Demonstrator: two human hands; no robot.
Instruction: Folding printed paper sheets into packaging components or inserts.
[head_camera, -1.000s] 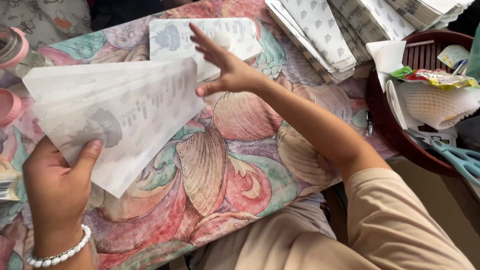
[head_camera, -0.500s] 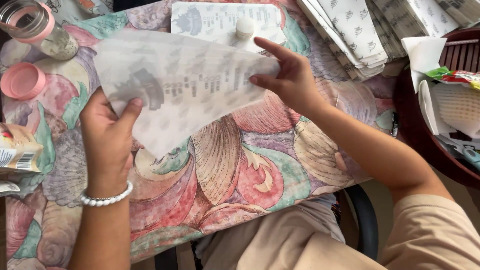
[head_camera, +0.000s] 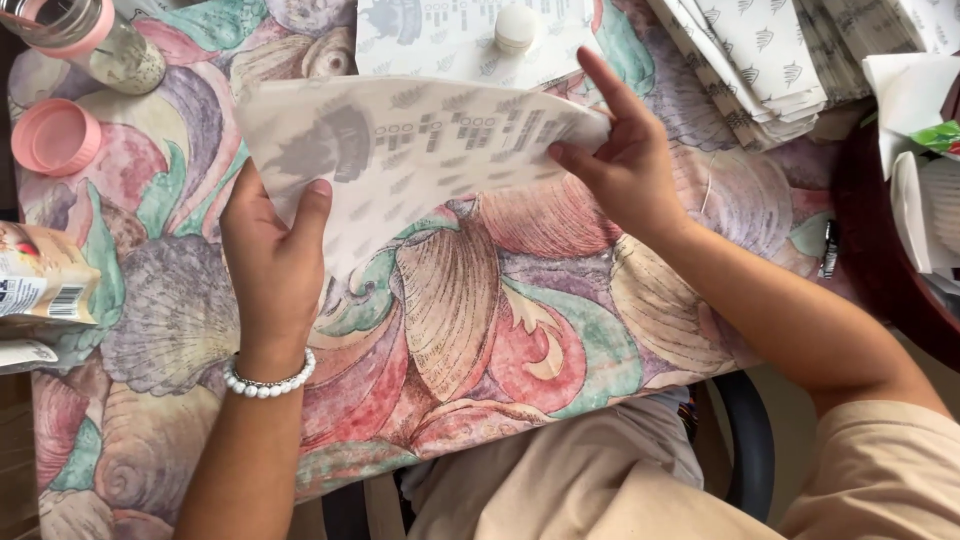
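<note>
**Two hands hold a thin printed paper sheet above a patterned tabletop**

A thin, translucent white paper sheet (head_camera: 420, 150) with faint grey printing showing through is held up over the far middle of the tabletop (head_camera: 480, 330). Whether it is a flat sheet or a bag cannot be told. The left hand (head_camera: 272, 262), with a white bead bracelet (head_camera: 268, 380) on its wrist, pinches the sheet's lower left part, thumb on the near face; its fingers are hidden behind the paper. The right hand (head_camera: 625, 165) pinches the sheet's right end between thumb and fingers, with the index finger raised and pointing away.

The tabletop is covered in a cloth of large shells in pink, green and purple. Just beyond the held sheet, at the far edge, lies a second printed sheet (head_camera: 440, 35), partly cut off by the frame, with a small white round cap (head_camera: 516, 28) resting on it. At the far right corner sits a fanned stack of similar patterned papers (head_camera: 790, 60), cut off at the top. At the far left corner stands a glass jar (head_camera: 100, 45) with a pink rim, and a pink lid (head_camera: 55, 137) lies near it. A printed packet (head_camera: 40, 290) is cut off at the left edge. Beside the right edge, a dark round container (head_camera: 880, 250) holds white items that are hard to make out.
</note>
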